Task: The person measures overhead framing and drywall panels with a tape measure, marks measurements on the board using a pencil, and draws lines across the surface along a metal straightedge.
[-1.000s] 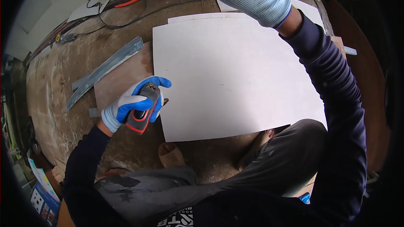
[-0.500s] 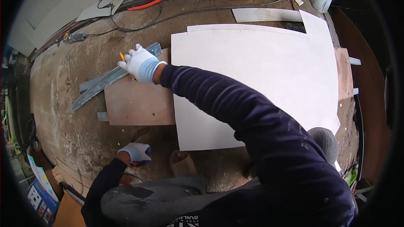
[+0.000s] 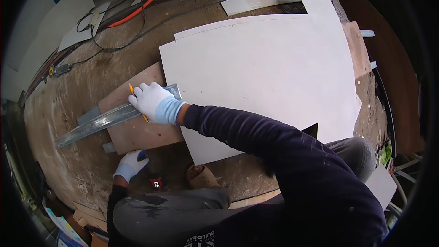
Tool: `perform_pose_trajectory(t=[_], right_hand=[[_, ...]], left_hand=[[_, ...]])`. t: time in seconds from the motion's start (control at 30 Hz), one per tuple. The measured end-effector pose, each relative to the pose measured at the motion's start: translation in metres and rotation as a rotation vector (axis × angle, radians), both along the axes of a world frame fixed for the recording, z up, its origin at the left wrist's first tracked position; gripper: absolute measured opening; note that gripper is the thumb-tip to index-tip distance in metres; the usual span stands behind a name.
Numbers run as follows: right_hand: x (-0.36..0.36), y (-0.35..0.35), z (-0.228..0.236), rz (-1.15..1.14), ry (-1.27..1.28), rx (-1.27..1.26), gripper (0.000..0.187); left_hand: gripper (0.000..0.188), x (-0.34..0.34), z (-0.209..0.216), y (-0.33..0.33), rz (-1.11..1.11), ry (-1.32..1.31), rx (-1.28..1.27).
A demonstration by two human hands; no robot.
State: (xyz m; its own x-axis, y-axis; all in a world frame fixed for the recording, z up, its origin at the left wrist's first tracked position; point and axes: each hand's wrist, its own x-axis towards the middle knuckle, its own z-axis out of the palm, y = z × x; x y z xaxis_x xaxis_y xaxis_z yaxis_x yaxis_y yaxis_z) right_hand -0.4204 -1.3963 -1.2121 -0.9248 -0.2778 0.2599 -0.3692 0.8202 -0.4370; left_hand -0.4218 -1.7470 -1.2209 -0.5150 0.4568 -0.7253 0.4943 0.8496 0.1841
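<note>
My right hand (image 3: 153, 100), in a white glove with a light blue cuff, is closed around a long galvanized metal channel (image 3: 103, 122). A yellow pencil (image 3: 131, 88) is tucked in the same hand and sticks out on both sides. The channel slants across a reddish-brown plywood board (image 3: 141, 138), its far-left end past the board. My left hand (image 3: 130, 164), gloved with blue on the palm side, is by the board's near edge with thumb and fingers apart, holding nothing visible. A small red and black tool, perhaps a tape measure (image 3: 156, 182), lies on the floor beside it.
A large white sheet (image 3: 256, 73) covers the middle and right, over the plywood. A narrow white strip (image 3: 260, 2) lies beyond it. At the far left are a power tool (image 3: 61, 69) with a black cord and an orange hose (image 3: 139, 9). My sandaled foot (image 3: 201, 176) is near the sheet.
My right hand has brought the channel nearer, over the plywood. My left hand has moved to the board's near edge, and the red and black tool now lies apart from it. The view has shifted.
</note>
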Motion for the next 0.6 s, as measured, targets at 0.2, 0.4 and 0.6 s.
perform_pose_trajectory(t=[0.2,0.4,0.6], right_hand=[[0.155,0.033,0.010,-0.504,-0.117,-0.332,0.066],[0.258,0.036,-0.005,-1.107,-0.266,-0.395,0.070],[0.340,0.006,-0.028,-1.447,-0.382,-0.448,0.074]], left_hand=[[0.037,-0.162,0.061,0.073,0.003,-0.192,-0.219],[0.056,-0.290,0.047,0.264,0.749,0.015,0.795],[0.095,-0.226,0.008,0.470,0.609,-0.144,0.941]])
